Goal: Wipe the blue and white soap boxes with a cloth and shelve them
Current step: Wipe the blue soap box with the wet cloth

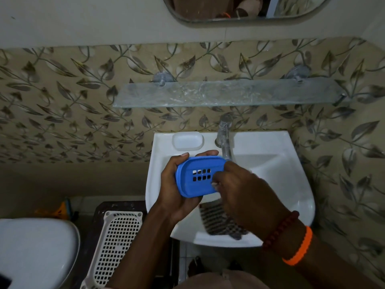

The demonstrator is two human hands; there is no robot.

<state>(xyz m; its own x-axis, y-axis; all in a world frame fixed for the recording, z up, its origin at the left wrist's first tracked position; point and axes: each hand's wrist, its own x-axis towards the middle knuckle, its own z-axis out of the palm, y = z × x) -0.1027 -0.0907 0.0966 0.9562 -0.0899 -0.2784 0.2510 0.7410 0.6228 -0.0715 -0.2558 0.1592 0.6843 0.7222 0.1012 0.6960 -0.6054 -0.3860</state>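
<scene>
My left hand (177, 195) grips a blue soap box (198, 176) from below and from its left side, over the basin, its slotted face turned up toward me. Against the box's right end rests my right hand (245, 190), closed on a checked cloth (218, 221) that hangs down beneath it. A white soap box (187, 140) lies on the sink's back ledge, left of the tap. The glass shelf (227, 93) on the wall above the sink carries nothing.
A white sink (291, 184) with a chrome tap (224, 134) stands below the shelf. At lower left are a toilet lid (35, 251) and a white perforated basket (116, 245). A mirror (239, 9) hangs at the top.
</scene>
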